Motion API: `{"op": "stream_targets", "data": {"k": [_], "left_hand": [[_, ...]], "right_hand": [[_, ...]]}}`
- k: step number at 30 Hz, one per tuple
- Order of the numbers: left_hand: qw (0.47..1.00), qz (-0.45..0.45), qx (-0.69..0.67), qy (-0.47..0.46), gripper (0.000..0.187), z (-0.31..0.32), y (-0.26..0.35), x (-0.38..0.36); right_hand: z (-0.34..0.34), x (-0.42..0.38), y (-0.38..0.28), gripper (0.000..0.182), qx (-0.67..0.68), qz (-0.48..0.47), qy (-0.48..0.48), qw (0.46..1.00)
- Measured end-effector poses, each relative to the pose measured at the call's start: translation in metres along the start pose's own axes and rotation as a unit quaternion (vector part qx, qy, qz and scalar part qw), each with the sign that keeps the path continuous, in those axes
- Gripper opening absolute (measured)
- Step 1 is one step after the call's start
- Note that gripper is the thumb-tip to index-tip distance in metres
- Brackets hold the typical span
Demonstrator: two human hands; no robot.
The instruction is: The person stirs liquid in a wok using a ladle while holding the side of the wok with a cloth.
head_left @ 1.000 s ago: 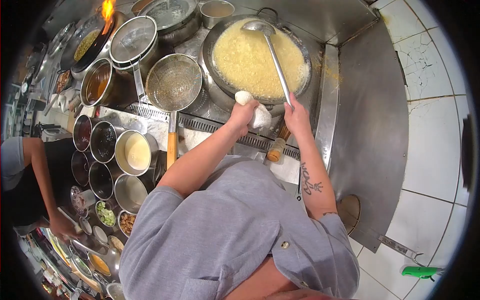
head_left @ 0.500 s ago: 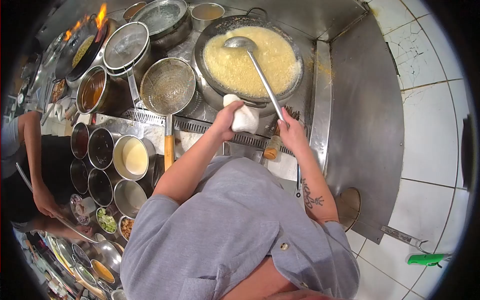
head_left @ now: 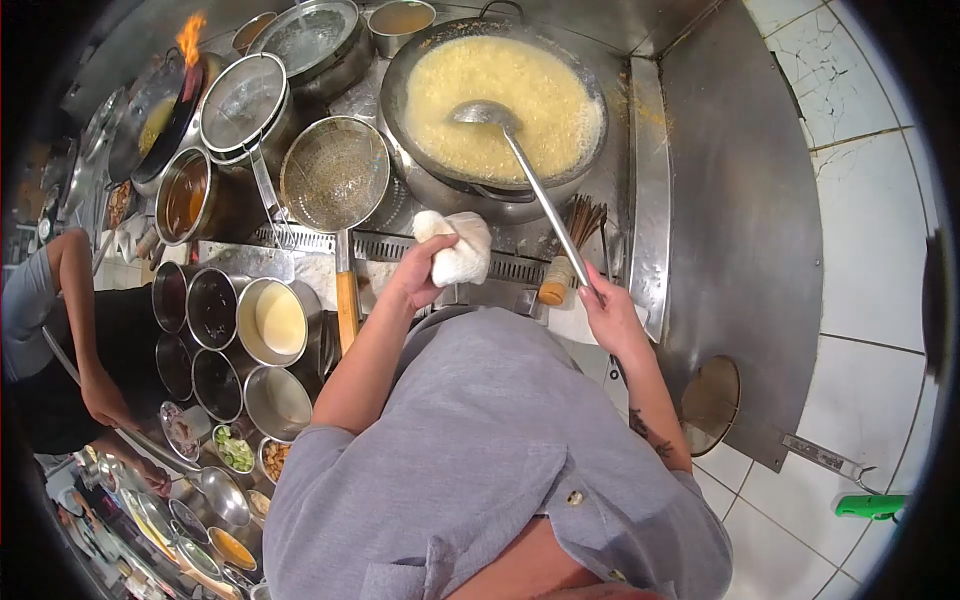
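Note:
My right hand (head_left: 614,315) is closed round the handle of a long metal ladle (head_left: 545,200). The ladle's bowl rests in the pale yellow, bubbling liquid (head_left: 500,75) that fills a large wok (head_left: 393,95). In my left hand (head_left: 420,268) is a folded white cloth (head_left: 461,250), held just in front of the wok's near handle (head_left: 503,193) and apart from it. A bamboo wok brush (head_left: 572,250) lies beside the ladle's handle, left of my right hand.
A strainer (head_left: 335,172) with a wooden handle sits left of the wok, near a pot of brown liquid (head_left: 186,195). Several metal containers (head_left: 272,322) stand at my left. There a co-worker's hand (head_left: 105,397) holds another ladle (head_left: 222,497). Flames (head_left: 190,38) rise at another wok.
My left hand has drawn the cloth back from the wok's handle, toward me and left. My right hand has pulled the ladle nearer, its bowl shifting down within the liquid.

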State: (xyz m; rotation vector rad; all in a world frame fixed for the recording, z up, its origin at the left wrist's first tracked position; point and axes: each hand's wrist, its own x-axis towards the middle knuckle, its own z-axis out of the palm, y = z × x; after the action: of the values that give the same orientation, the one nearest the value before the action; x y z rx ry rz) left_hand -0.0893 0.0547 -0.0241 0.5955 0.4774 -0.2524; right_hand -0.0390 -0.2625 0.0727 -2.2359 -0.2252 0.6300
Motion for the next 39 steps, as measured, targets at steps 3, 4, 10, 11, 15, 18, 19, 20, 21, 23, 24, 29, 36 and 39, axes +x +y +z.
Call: {"op": "stream_targets", "data": {"k": [3,4,10,11,15,18,19,20,21,23,24,29,36,39], "left_hand": [[1.0,-0.013,-0.012,0.023,0.046,0.025,-0.003,0.012],[0.999,-0.022,-0.029,0.033,0.047,0.041,0.0,0.013],[0.998,0.0,-0.001,0.07,0.047,0.1,0.008,0.036],[0.998,0.006,0.005,0.07,0.046,0.102,0.007,0.043],[0.986,0.058,0.019,0.156,0.032,0.104,-0.005,0.068],[0.98,0.08,0.013,0.182,0.027,0.105,-0.008,0.073],[0.979,0.083,0.005,0.188,0.026,0.106,-0.009,0.073],[0.98,0.077,0.011,0.184,0.028,0.105,-0.009,0.073],[0.981,0.071,0.017,0.179,0.031,0.105,-0.009,0.073],[0.985,0.066,0.019,0.157,0.034,0.101,-0.008,0.072],[0.988,0.065,0.014,0.139,0.034,0.098,-0.008,0.072],[0.993,0.065,-0.005,0.094,0.034,0.085,-0.016,0.056],[0.998,0.027,-0.049,0.024,0.038,0.049,-0.018,0.024],[0.998,0.034,-0.05,0.034,0.041,0.034,-0.018,0.009]], "right_hand": [[-0.003,-0.019,0.001,0.049,0.008,0.015,-0.001,1.0],[-0.005,-0.026,-0.001,0.049,0.017,0.04,-0.009,0.999],[-0.016,-0.06,0.009,0.049,0.075,0.048,-0.026,0.996],[-0.019,-0.064,0.011,0.049,0.09,0.053,-0.031,0.994],[-0.03,-0.077,0.007,0.048,0.114,0.101,-0.04,0.988],[-0.027,-0.075,0.019,0.048,0.114,0.097,-0.027,0.988],[-0.025,-0.072,0.018,0.049,0.094,0.093,-0.016,0.991],[-0.023,-0.068,0.017,0.049,0.073,0.088,-0.007,0.993],[-0.021,-0.062,0.018,0.049,0.059,0.083,0.0,0.995],[-0.014,-0.05,0.023,0.049,0.031,0.072,0.013,0.997],[-0.01,-0.042,0.026,0.049,0.026,0.06,0.026,0.998],[0.002,-0.002,0.034,0.048,-0.008,0.007,0.081,0.997],[0.004,0.04,0.019,0.048,-0.035,0.009,0.095,0.995],[0.01,0.06,0.028,0.048,-0.052,-0.039,0.125,0.99]]}}
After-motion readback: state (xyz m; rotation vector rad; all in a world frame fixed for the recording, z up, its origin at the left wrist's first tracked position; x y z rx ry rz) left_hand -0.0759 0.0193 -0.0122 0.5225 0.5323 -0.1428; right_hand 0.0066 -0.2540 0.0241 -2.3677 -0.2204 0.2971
